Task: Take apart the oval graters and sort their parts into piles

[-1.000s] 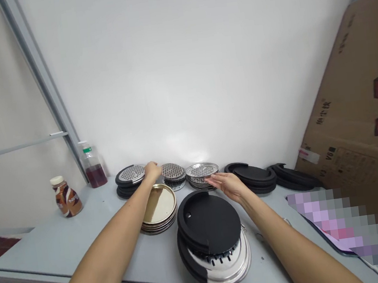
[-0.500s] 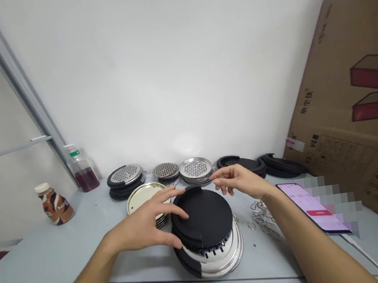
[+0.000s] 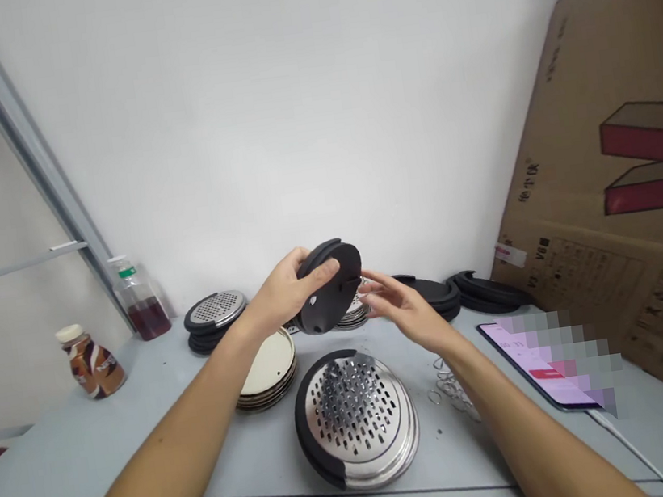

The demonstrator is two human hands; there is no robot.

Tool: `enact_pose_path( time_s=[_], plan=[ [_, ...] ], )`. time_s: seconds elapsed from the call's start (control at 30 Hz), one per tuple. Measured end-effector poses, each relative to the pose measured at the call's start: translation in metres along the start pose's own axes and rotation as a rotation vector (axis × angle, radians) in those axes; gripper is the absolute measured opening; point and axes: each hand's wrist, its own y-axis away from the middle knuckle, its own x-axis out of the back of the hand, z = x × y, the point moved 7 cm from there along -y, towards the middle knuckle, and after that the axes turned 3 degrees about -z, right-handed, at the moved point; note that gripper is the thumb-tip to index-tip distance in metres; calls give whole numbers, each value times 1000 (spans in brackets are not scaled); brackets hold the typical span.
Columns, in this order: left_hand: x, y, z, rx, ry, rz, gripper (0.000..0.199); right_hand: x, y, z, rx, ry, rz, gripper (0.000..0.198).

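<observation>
My left hand (image 3: 293,286) grips a black round plastic cover (image 3: 329,298) with a thick rim, thumb on its flat face. The cover is tilted up above the table. My right hand (image 3: 393,301) is at the cover's right edge, fingers loosely bent and apart; whether they touch it I cannot tell. Below both hands lies a round metal grater (image 3: 352,405) with a black partial rim, on top of shiny round metal pieces. Left of it is a stack of pale gold round lids (image 3: 267,367).
Along the wall stand black-rimmed graters (image 3: 216,308), black round covers (image 3: 435,290) and more black rims (image 3: 489,290). Wire rings (image 3: 453,387) lie beside my right forearm, near a phone (image 3: 536,368) with a cable. Two bottles (image 3: 91,362) (image 3: 144,302) stand left; a cardboard box (image 3: 622,226) leans right.
The black cover has been lifted off the grater pile and tilted up in my left hand, uncovering the grater. My right hand has moved slightly down to the cover's edge.
</observation>
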Motion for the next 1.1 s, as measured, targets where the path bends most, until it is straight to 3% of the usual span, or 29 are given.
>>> enact_pose_path(
  time_s=[0.1, 0.17, 0.37, 0.53, 0.77, 1.1],
  plan=[
    [0, 3, -6, 30, 212, 16, 40, 9, 3, -7, 169, 302, 228, 38],
    [0, 9, -14, 37, 339, 15, 37, 12, 5, -9, 231, 381, 316, 23],
    [13, 19, -64, 49, 550, 160, 37, -2, 8, -9, 245, 294, 217, 35],
    [18, 22, -90, 80, 634, 228, 42, -11, 17, -25, 316, 430, 239, 23],
    [20, 31, -92, 45, 563, 240, 51, -22, 26, -37, 556, 756, 241, 29],
    [19, 32, -77, -108, 385, 264, 51, -32, 31, -42, 580, 1000, 306, 33]
  ],
)
